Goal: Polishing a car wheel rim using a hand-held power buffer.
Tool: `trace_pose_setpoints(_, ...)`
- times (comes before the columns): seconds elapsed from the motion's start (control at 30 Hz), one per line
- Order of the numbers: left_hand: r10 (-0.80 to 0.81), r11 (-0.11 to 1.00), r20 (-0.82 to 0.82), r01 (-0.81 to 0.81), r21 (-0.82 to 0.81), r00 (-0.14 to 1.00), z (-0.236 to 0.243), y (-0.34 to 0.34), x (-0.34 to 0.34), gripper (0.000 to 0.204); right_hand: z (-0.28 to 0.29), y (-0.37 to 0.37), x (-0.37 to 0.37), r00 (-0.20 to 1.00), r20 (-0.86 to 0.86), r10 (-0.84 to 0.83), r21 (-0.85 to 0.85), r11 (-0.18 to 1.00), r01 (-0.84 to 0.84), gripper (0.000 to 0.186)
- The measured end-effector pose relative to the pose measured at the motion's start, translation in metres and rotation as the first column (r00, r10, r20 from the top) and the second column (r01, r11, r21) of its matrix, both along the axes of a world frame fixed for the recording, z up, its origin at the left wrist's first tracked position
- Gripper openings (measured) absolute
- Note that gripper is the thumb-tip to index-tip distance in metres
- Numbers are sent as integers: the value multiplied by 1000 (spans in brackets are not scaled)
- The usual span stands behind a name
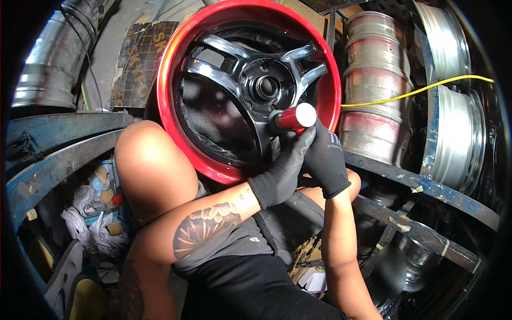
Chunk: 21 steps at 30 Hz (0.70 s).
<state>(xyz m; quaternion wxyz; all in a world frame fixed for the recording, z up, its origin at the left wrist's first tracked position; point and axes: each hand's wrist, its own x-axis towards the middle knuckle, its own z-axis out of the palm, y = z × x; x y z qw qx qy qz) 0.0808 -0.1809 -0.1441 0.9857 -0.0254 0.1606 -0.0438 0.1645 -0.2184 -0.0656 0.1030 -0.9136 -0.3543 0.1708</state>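
In front of my knees a car wheel with a glossy red rim (pixel 169 101) stands tilted, its face toward me. Its centre is black, with polished silver spokes (pixel 213 73) and a round hub opening. A red cylindrical tool (pixel 288 119) with a round white end is held close to the lower spoke, just below the hub. My left hand (pixel 285 168), in a dark grey glove, closes around the tool's lower side. From the right, my gloved right hand (pixel 327 160) grips it too. My fingers partly hide the tool's body, and its working tip cannot be made out.
Stacked bare metal rims (pixel 373 85) stand at the right, beside a blue metal rack (pixel 426 184) holding more rims. A yellow hose (pixel 405 96) runs behind the wheel. Blue beams (pixel 69 133) and a bin of crumpled white material (pixel 96 229) lie left. Cardboard (pixel 140 64) rests behind.
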Motion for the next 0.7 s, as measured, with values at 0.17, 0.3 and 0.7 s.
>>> trace_pose_setpoints(0.17,-128,992,24,127,20,992,15,3,-4,55,9,-18,-2,999,8,-38,-31,999,38,47)
trace_pose_setpoints(0.3,-189,887,153,102,450,970,21,6,-25,77,10,-41,-21,997,57,-58,-11,998,58,42)
trace_pose_setpoints(0.7,-270,725,147,101,681,952,10,-55,-62,47,8,-103,-72,973,-18,-230,43,972,231,32)
